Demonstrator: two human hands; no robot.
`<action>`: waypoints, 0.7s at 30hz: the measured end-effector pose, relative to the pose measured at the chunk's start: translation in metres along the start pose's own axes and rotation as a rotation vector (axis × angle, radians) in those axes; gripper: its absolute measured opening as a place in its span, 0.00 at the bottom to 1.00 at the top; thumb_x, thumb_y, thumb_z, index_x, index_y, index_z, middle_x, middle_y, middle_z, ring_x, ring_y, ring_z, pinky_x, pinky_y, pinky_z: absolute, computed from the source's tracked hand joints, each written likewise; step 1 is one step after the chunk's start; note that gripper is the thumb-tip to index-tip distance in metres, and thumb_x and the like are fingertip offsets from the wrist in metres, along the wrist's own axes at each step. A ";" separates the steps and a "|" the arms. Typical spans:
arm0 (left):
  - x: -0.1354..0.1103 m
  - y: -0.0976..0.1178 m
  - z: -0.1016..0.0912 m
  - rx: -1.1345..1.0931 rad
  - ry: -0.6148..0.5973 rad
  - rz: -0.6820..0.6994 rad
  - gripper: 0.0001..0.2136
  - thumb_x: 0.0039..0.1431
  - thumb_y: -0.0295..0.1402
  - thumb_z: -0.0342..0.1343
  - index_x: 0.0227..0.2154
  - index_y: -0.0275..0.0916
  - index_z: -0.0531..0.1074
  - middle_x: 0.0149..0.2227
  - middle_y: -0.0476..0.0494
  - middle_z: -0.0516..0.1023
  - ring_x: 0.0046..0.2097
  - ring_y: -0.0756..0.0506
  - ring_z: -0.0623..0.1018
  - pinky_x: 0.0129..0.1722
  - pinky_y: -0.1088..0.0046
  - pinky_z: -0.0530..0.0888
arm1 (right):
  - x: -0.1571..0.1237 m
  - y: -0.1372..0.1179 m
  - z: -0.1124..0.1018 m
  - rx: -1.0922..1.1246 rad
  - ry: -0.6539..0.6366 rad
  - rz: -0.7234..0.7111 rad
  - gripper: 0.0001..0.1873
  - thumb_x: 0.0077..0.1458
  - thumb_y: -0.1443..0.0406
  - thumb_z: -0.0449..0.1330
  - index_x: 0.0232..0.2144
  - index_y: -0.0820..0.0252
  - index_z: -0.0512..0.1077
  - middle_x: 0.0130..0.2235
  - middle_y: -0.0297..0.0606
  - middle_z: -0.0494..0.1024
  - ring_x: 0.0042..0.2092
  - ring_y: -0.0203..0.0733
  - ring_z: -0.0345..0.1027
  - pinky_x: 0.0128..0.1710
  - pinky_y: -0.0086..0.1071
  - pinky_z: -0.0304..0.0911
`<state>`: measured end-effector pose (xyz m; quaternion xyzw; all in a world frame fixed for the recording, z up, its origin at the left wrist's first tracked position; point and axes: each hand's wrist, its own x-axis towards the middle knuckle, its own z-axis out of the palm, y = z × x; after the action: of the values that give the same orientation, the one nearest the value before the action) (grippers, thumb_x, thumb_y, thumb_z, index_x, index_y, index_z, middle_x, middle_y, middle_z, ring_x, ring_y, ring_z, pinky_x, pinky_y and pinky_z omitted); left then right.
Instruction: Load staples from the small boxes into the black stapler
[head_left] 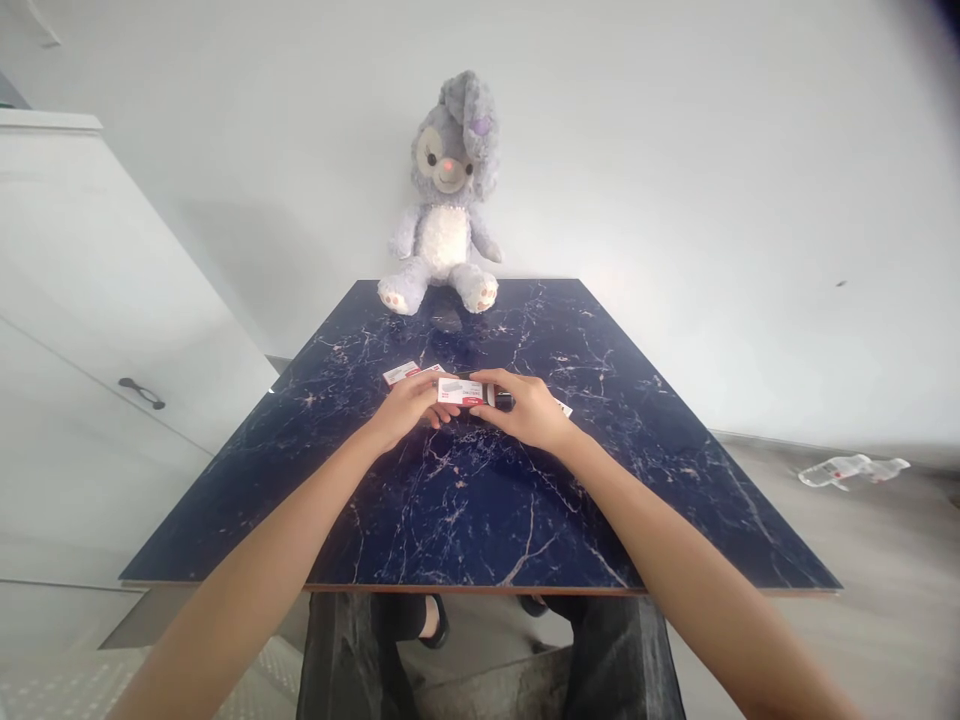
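Note:
Both my hands meet over the middle of the dark blue marble table [480, 520]. My left hand [409, 405] and my right hand [525, 408] pinch a small white box with a red stripe [460, 391] between their fingertips, just above the tabletop. A dark object [501, 400] shows behind the box by my right fingers; I cannot make out what it is. Two more small white boxes [401, 373] lie on the table just behind my left hand. A white corner [564, 408] peeks out at the right of my right hand.
A grey and white plush rabbit [446, 200] sits at the table's far edge against the white wall. A white cabinet with a dark handle [141, 392] stands at the left. A crumpled clear plastic bottle [851, 468] lies on the floor at the right.

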<state>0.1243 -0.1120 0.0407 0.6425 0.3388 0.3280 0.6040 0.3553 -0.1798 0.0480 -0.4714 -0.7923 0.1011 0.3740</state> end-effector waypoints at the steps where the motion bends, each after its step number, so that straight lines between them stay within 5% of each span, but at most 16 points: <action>1: 0.001 -0.001 -0.002 -0.026 0.032 0.015 0.16 0.61 0.38 0.59 0.49 0.37 0.76 0.29 0.42 0.82 0.29 0.46 0.80 0.27 0.74 0.74 | 0.000 0.001 0.000 -0.005 0.005 0.004 0.22 0.61 0.58 0.64 0.57 0.52 0.71 0.51 0.37 0.82 0.46 0.43 0.77 0.50 0.35 0.71; 5: 0.003 -0.004 -0.010 -0.182 0.137 0.101 0.13 0.60 0.37 0.58 0.44 0.36 0.77 0.27 0.45 0.79 0.27 0.48 0.77 0.24 0.76 0.72 | 0.000 0.008 0.000 -0.032 0.030 0.021 0.21 0.62 0.58 0.64 0.56 0.52 0.72 0.49 0.37 0.82 0.43 0.43 0.78 0.47 0.36 0.72; 12: 0.002 -0.001 -0.012 -0.290 0.087 0.092 0.13 0.61 0.38 0.60 0.44 0.36 0.75 0.28 0.44 0.79 0.28 0.48 0.77 0.24 0.75 0.74 | 0.002 0.013 0.003 0.002 0.106 -0.167 0.14 0.62 0.64 0.63 0.50 0.55 0.76 0.52 0.42 0.80 0.51 0.48 0.76 0.51 0.41 0.73; 21: 0.003 -0.004 -0.010 -0.264 0.010 0.056 0.16 0.62 0.39 0.60 0.49 0.34 0.76 0.33 0.41 0.80 0.31 0.47 0.78 0.27 0.74 0.76 | 0.001 0.012 -0.004 -0.052 -0.049 -0.134 0.09 0.58 0.67 0.64 0.43 0.55 0.77 0.48 0.42 0.77 0.40 0.42 0.73 0.42 0.38 0.70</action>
<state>0.1175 -0.1041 0.0371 0.5651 0.2776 0.3898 0.6720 0.3655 -0.1732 0.0455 -0.4242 -0.8334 0.0667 0.3479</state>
